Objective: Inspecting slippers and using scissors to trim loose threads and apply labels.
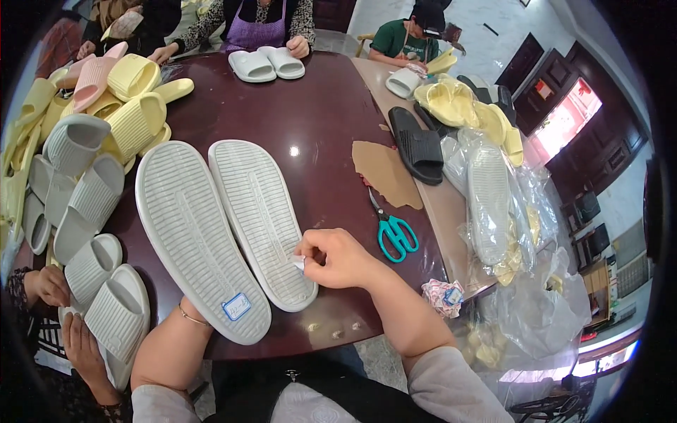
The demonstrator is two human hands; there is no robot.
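Note:
Two light grey slippers lie side by side with their ribbed soles up in front of me. The left slipper (190, 218) has a blue-edged white sticker (237, 307) with handwriting near its lower end. My left hand (194, 307) reaches under that slipper, which hides its fingers; a thin bracelet circles the wrist. Over the lower right edge of the right slipper (257, 204), my right hand (331, 258) is closed, pinching a small white sticker (299, 263) between thumb and fingers. The sticker's face is turned mostly away.
Teal-handled scissors (397, 236) and torn cardboard (386, 173) lie on the right. Beyond are black slippers (416, 144) and bagged ones (488, 204). Crumpled sticker paper (444, 296) sits at the table edge. Yellow, pink and grey slippers (95, 169) pile up left; several co-workers sit around.

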